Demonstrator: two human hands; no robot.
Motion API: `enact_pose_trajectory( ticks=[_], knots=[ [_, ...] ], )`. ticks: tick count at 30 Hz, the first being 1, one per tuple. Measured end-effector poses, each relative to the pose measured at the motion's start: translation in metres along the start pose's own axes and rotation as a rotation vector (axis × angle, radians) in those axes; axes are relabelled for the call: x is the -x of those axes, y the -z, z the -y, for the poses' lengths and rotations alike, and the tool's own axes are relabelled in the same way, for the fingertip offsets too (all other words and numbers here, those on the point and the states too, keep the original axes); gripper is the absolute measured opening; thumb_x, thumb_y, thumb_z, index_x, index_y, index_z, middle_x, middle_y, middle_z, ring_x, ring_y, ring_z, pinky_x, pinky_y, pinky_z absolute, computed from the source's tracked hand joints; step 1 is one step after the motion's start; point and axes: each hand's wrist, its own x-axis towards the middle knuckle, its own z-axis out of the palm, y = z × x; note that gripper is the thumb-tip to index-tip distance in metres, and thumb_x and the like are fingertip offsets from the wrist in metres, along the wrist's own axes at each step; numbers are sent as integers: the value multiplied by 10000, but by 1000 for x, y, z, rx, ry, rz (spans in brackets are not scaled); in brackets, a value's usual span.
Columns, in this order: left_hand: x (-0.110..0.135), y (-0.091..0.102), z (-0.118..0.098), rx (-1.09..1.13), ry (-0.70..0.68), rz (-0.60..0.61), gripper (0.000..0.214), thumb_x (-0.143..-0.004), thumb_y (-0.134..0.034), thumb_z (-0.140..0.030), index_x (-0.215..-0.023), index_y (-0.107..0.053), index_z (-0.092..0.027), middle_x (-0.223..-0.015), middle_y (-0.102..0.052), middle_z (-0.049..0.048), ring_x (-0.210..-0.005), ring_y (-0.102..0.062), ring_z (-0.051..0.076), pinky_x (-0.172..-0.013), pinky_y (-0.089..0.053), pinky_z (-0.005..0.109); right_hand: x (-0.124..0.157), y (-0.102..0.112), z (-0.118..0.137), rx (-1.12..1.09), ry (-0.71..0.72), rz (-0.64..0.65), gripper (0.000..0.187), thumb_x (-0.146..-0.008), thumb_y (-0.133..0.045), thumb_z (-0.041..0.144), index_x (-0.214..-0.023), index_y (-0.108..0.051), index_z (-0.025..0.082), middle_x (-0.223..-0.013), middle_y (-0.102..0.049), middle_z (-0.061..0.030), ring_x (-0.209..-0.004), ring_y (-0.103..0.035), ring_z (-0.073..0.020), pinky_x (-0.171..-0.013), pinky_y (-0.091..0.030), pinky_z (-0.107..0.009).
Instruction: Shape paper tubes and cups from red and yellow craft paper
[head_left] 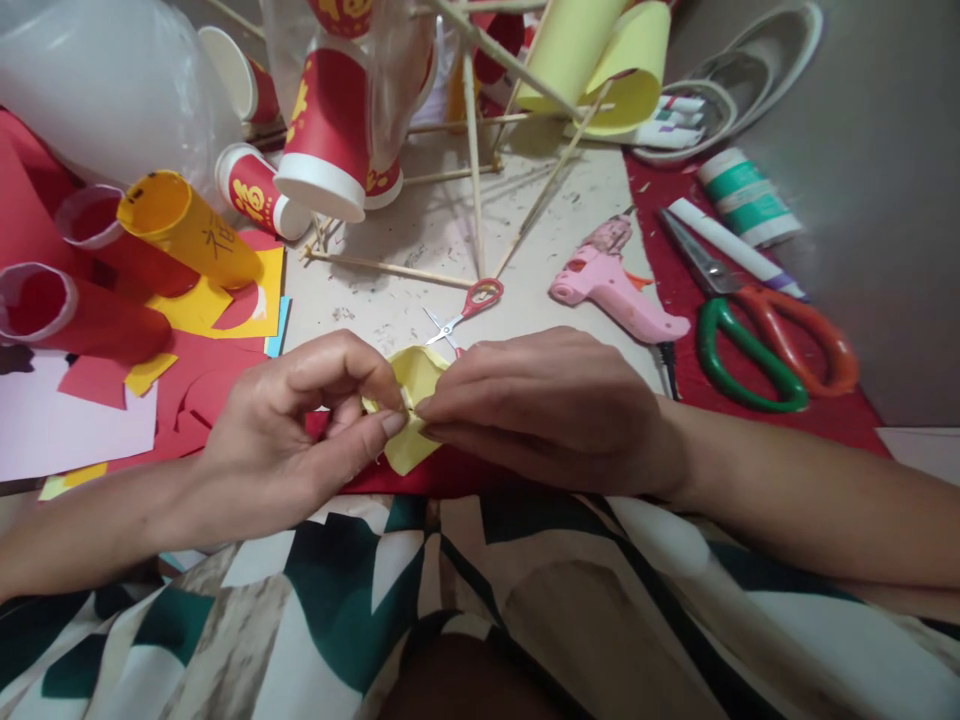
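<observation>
Between my two hands, near the table's front edge, is a small piece of yellow paper (411, 452), curled and bent. My left hand (300, 430) pinches its left side between thumb and forefinger. From the right, my right hand (555, 410) grips the same paper with its fingers pressed together, hiding part of it. The fingertips of both hands almost meet at the paper's middle. Just beyond them lie small red-handled scissors (469, 308), partly covered by my right hand.
A pink glue gun (619, 285) and large scissors (757, 320) lie to the right. A wooden stick frame (472, 160) stands behind. Red paper cups (326, 125), an orange paper tube (191, 230), red paper tubes (90, 315) and coloured paper scraps crowd the left. Yellow paper rolls (626, 70) are at the back.
</observation>
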Motion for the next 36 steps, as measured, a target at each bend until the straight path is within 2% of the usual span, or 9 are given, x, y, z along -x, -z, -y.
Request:
enact_pose_trajectory(
  ticks=[5, 9, 13, 17, 22, 27, 31, 36],
  knots=[
    [-3, 4, -6, 24, 86, 7, 72, -867, -710, -210, -824, -655, -189, -715, -660, 1, -605, -589, 100, -503, -448, 197, 0, -1, 1, 126, 34, 39, 140, -1021, -590, 280, -982, -674, 175, -878, -771, -14, -729, -700, -101, -622, -491, -231],
    [-4, 3, -10, -6, 94, 37, 73, -886, -657, -173, -813, -649, -175, -652, -607, -29, -530, -508, 65, -469, -415, 167, 1, -2, 2, 157, 39, 29, 140, -1022, -583, 257, -967, -676, 168, -886, -775, -16, -752, -712, -104, -642, -494, -233],
    [-3, 0, -11, -68, 73, 63, 76, -892, -627, -140, -823, -624, -172, -627, -544, -62, -504, -450, 45, -456, -390, 142, 1, -2, 4, 165, 0, 76, 156, -1026, -562, 232, -953, -693, 188, -881, -779, -14, -737, -703, -97, -653, -491, -225],
    [-3, 0, -9, -217, 34, 99, 74, -902, -610, -157, -832, -607, -179, -671, -579, -52, -550, -501, 60, -497, -413, 155, 0, -2, 4, 161, -7, 108, 182, -1035, -536, 221, -949, -691, 180, -858, -770, -17, -696, -681, -86, -626, -468, -215],
    [-1, 3, -7, -359, -30, 151, 70, -954, -552, -167, -933, -610, -199, -778, -655, -38, -628, -577, 77, -556, -431, 175, 1, -5, 2, 214, 1, 102, 239, -1031, -512, 188, -846, -662, 182, -797, -731, 3, -647, -629, -83, -591, -418, -228],
    [-1, 8, -6, -375, -91, 203, 35, -959, -593, -231, -985, -595, -207, -703, -590, -65, -566, -524, 67, -542, -406, 172, 0, -3, 0, 124, -32, 127, 225, -1041, -512, 232, -902, -673, 157, -808, -714, -19, -682, -612, -98, -612, -401, -240],
    [-1, 8, -5, -392, -113, 186, 25, -942, -612, -183, -930, -609, -206, -700, -605, -72, -571, -532, 54, -535, -388, 155, -1, 0, -2, 3, -55, 123, 150, -1020, -556, 210, -947, -673, 150, -839, -709, -26, -703, -598, -93, -636, -401, -229],
    [-1, 7, -5, -400, -169, 114, 91, -937, -624, -183, -1007, -669, -220, -781, -710, -47, -598, -610, 70, -554, -437, 167, -3, 3, -1, -21, -65, 94, 116, -1006, -586, 196, -935, -669, 156, -825, -697, -24, -728, -609, -96, -653, -421, -220]
  ],
)
